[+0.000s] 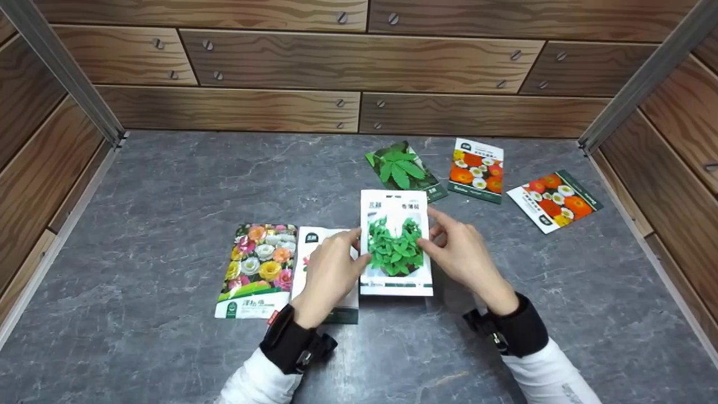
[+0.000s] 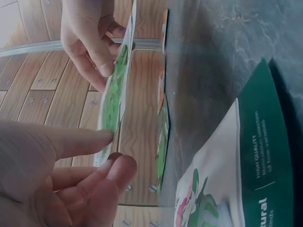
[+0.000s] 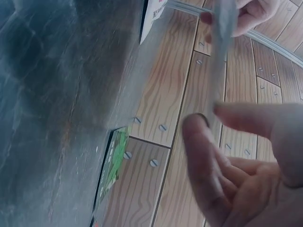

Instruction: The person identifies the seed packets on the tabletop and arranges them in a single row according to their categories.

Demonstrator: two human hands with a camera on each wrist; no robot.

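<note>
A white seed packet (image 1: 396, 242) printed with a leafy green plant is held up off the table between both hands. My left hand (image 1: 332, 264) pinches its left edge between thumb and fingers. On the opposite edge, my right hand (image 1: 463, 252) pinches it the same way. In the left wrist view the packet (image 2: 116, 90) appears nearly edge-on, above the tabletop. Below my left hand lies a white and green seed packet (image 1: 342, 315), partly covered by that hand. Beside it sits a packet with multicoloured flowers (image 1: 262, 269).
Toward the back right lie a packet with a green leaf (image 1: 403, 168), an upright packet with orange and white flowers (image 1: 477, 171) and a slanted similar one (image 1: 555, 201). Wood-patterned panels (image 1: 359, 62) border the grey table (image 1: 168, 185) at the back and sides.
</note>
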